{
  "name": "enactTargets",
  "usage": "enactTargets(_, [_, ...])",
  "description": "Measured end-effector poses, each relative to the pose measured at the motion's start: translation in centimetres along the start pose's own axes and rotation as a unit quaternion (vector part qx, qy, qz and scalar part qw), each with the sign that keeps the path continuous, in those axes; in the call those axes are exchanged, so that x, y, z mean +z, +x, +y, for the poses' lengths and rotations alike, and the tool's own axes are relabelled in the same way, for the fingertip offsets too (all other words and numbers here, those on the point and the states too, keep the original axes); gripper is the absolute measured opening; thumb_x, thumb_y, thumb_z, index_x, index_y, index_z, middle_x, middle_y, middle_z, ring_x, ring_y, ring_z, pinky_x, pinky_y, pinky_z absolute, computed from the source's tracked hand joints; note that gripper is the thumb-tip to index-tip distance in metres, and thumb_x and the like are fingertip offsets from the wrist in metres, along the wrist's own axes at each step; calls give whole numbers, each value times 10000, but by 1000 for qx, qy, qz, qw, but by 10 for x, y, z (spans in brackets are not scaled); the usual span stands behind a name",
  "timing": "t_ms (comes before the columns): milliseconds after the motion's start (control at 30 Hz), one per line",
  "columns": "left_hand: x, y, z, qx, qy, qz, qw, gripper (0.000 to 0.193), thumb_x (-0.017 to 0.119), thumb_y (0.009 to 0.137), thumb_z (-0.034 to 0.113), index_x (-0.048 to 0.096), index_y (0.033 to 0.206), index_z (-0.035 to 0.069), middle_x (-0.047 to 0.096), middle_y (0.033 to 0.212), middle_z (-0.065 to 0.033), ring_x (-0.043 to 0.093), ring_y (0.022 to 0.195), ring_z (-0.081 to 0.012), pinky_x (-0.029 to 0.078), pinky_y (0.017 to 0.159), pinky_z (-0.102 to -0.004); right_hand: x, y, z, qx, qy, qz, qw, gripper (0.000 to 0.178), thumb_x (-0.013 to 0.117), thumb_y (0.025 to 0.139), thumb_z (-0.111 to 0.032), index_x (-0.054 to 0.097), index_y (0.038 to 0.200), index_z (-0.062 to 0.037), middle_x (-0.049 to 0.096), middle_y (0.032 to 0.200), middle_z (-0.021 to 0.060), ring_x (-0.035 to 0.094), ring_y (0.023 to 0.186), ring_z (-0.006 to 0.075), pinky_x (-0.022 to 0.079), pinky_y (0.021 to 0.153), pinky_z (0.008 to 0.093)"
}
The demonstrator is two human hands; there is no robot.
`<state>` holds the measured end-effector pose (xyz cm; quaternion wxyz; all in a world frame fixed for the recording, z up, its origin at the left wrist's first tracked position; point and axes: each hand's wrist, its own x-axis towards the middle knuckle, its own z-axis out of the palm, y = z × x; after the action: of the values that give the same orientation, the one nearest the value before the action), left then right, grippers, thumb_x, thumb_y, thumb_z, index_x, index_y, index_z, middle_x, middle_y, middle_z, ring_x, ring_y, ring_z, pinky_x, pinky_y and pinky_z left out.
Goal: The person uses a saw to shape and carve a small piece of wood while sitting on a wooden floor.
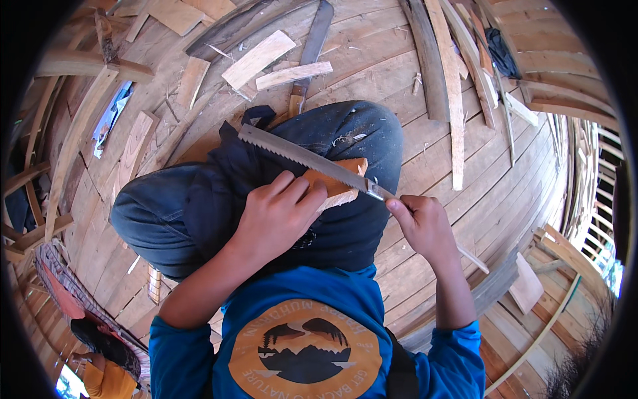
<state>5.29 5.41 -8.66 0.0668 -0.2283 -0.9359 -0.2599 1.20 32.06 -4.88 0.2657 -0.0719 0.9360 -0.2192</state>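
Observation:
My right hand (425,223) is closed round the handle end of a handsaw (292,151), whose toothed metal blade slants up to the left over my lap. Beneath the blade, a small orange-brown wood block (334,191) rests over my crossed legs. The fingers of my left hand (282,207) are bent over the block's left side, gripping it just below the saw teeth. Blade and block overlap in view; whether the teeth touch the wood I cannot tell. Most of the saw's handle is hidden in my fist.
On the plank floor (425,166) ahead lie a large knife (314,50) and wood offcuts (259,58). Long boards (454,120) stretch along the right. Timber framing (80,139) stands at left. Another person in yellow (109,379) is at the lower left.

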Motion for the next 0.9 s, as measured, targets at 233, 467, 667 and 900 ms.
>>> enactTargets(233, [-6, -12, -9, -36, -45, 2, 998, 416, 808, 624, 98, 662, 1013, 69, 565, 785, -37, 582, 732, -184, 503, 569, -303, -56, -5, 95, 109, 97, 237, 960, 609, 456, 1020, -456, 485, 620, 1, 370, 522, 37, 336, 525, 130, 288, 480, 365])
enactTargets(467, [-10, -2, -6, -20, -10, -8, 1000, 304, 786, 697, 139, 612, 943, 102, 557, 798, -14, 567, 760, -157, 511, 581, -270, 7, -13, 5, 9, 216, -55, 975, 619, 444, 1019, -480, 464, 628, -1, 389, 535, 15, 359, 540, 113, 311, 496, 340])
enactTargets(667, [-2, -2, -3, -6, -5, 9, 1000, 315, 784, 702, 152, 611, 960, 102, 557, 789, -14, 566, 759, -159, 515, 582, -283, 8, -3, 0, 8, 98, -36, 995, 659, 517, 978, -510, 531, 626, 47, 424, 495, 129, 451, 492, 177, 407, 503, 366])
enactTargets(900, [-7, -16, -13, -51, -59, 23, 997, 315, 809, 650, 116, 679, 932, 60, 614, 775, -41, 609, 700, -204, 511, 576, -319, -68, 0, 81, 138, 68, 308, 939, 645, 421, 1013, -511, 500, 629, 1, 388, 503, 61, 395, 481, 147, 315, 474, 354])
